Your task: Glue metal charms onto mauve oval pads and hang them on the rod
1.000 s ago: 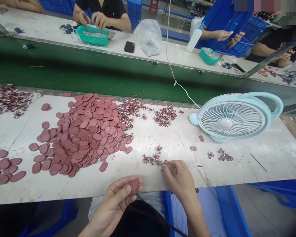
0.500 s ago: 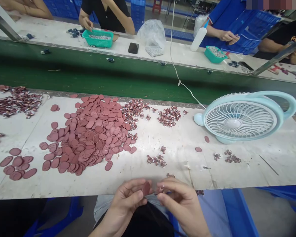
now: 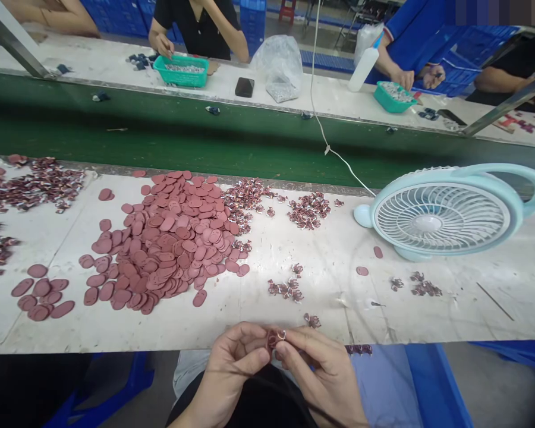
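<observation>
Disc (image 3: 270,341) and claw-shaped piece (image 3: 280,336), both reddish brown, come face to face at the bottom centre of the frame, just in front of the table edge! The left hand (image 3: 232,361) pinches the oval disc between thumb and fingertips, and the right hand (image 3: 323,364) nips the little white-edged piece between thumb and forefinger; they overlap in view, and whether they are pressed tight I can't tell behind those fingers. Just above the right hand, a couple of similar claw-shaped pieces (image 3: 312,321) sit near the front of the white worktop (image 3: 129,333), with a row of them (image 3: 359,349) at the very edge beside that hand. Left of centre, what a mound: a broad pile of oval discs (image 3: 164,244), overlapping every which way, with a smaller disc cluster (image 3: 42,294) at lower left. Heaps of claw-shaped pieces crowd the pile's right flank (image 3: 245,202) and the left edge of the frame (image 3: 35,181). Over on the right, a pale blue fan (image 3: 428,223) tilts its grille upward, two stray discs (image 3: 362,271) near its base, a thin rod (image 3: 494,300) below. Across the green strip (image 3: 182,137), up top, a co-worker's hand (image 3: 164,46) is at a green basket (image 3: 181,76); at upper right, another worker's hand (image 3: 402,77) is at a second basket (image 3: 395,100).
</observation>
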Available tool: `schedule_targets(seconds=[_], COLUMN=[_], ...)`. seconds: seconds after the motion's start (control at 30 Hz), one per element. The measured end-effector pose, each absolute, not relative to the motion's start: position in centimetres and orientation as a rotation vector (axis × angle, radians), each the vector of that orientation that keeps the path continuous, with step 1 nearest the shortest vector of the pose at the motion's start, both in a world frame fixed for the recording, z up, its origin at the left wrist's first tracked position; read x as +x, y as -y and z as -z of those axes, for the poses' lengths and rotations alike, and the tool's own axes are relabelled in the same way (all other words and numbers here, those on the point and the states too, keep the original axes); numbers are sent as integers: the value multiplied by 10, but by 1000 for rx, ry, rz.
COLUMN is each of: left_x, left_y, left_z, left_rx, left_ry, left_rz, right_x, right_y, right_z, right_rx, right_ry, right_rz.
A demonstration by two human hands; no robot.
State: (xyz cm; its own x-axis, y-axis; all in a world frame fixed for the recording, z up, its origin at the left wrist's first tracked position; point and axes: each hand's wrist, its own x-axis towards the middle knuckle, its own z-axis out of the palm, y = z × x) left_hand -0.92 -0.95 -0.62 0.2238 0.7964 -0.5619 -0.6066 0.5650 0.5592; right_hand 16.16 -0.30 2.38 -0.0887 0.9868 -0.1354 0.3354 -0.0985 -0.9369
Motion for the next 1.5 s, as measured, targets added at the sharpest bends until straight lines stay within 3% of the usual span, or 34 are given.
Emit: schedule_targets(seconds=[0.8,1.0,1.2,1.33,1.5], left_x=[-2,-1,-39,-70,-79], left_y=[1,4,-39,-94,-123], left_z=[0,8,3,14,30], left_rx=[387,465,1248,2047,2218], left_ry=[-1004,-1007,-1329,-1401,-1284], left_rz=[-975,-987,-828,-464,-318], right_x=[150,149,196,257,341], right_y=[0,7,31,60,103], right_z=[-22,-6,18,23,53], right_rx=[-1467,-1405,-1377,-1495,-1688], right_ry=[1217,884,523,321,213], right_rz=[-1246,-1380,-1307,-1065,-692])
